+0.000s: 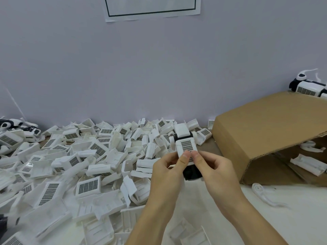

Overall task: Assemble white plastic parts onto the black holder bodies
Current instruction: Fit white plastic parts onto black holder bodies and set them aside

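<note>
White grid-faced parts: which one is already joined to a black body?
The white grid-faced part pinched by the left hand and right hand. A black holder body shows under it; the pile's parts lie loose.

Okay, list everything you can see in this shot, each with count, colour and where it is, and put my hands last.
white plastic parts: too many to count, white, many with dark grid panels, heaped over the table's left and centre
assembly in hand: one, white grid-panel part on a black holder body, held above the table at centre
cardboard box: one, brown, on its side at right, white pieces inside
finished units: at least one, black and white, behind the box at far right; more at far left
curved white piece: one, white, on the table before the box
paper sheet: one, white with dark border, on the wall
left hand: pinches the assembly
right hand: pinches the assembly
</note>
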Motion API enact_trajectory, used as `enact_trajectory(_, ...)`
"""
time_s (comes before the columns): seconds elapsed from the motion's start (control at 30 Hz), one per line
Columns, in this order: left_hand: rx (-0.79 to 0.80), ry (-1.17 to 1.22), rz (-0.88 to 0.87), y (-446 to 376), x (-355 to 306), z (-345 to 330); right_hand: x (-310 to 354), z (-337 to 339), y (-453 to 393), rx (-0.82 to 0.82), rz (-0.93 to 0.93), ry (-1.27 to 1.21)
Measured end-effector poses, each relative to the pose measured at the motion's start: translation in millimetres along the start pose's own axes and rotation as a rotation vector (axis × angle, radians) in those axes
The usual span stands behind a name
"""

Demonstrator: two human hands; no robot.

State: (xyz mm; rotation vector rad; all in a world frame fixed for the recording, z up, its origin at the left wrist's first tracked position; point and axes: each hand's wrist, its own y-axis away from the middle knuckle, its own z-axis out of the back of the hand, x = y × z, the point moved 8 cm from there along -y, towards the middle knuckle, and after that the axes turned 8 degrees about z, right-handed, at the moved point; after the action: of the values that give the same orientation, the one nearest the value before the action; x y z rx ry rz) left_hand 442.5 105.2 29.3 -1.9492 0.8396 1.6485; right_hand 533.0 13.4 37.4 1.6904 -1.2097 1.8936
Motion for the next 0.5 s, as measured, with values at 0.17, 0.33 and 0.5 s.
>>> enact_trajectory(0.17,0.007,-0.049,-0.012,-0.4,-0.3,-0.8,1.8,4.1,-0.8,-0.024,-0.002,-0.023)
enact_trajectory(0.33,-0.037,-0.018,0.006,1.1,-1.2,5.4,6.8,1.9,-1.3,0.019,0.04,-0.011)
enact_trajectory(0.5,-0.051,0.153,0.034,1.6,-0.2,9.5,17.0,-11.7,3.6,0.13,0.124,0.074)
